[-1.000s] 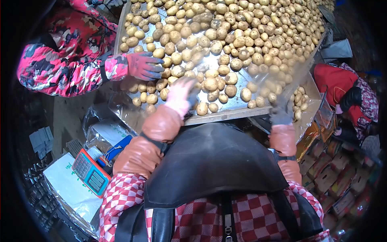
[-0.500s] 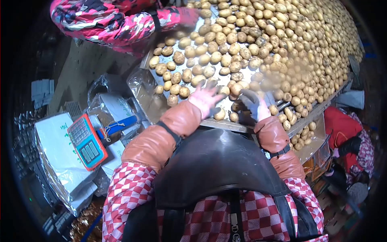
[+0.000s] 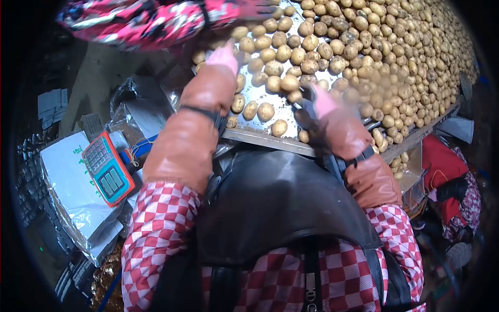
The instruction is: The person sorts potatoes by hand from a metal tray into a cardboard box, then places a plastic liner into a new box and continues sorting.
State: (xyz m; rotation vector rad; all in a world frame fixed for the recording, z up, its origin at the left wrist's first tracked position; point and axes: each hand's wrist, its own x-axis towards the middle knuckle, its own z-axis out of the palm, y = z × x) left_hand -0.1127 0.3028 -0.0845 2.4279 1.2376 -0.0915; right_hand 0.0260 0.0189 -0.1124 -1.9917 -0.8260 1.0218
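Note:
Potatoes (image 3: 266,112) lie loose on a pale metal table (image 3: 260,127), spread thin near me and heaped thickly to the right. My left hand (image 3: 224,56), in a pinkish glove, reaches over the table's left side among the potatoes; its fingers are smeared by motion. My right hand (image 3: 319,101), its glove pink with dark grey fingers, is low over the table near the front edge. A potato (image 3: 294,96) lies right at its fingertips. Whether the right fingers hold anything is hidden.
Another person's camouflage sleeve (image 3: 156,23) and gloved hand reach in at the top left. A red-framed scale display (image 3: 108,169) stands by wrapped white boxes (image 3: 67,182) on the left. A person in red (image 3: 442,166) is at the far right.
My left hand has moved forward and left, up the table. My right hand has shifted slightly forward and left. Potatoes near the front edge lie differently, and the other person's arm sits higher in view.

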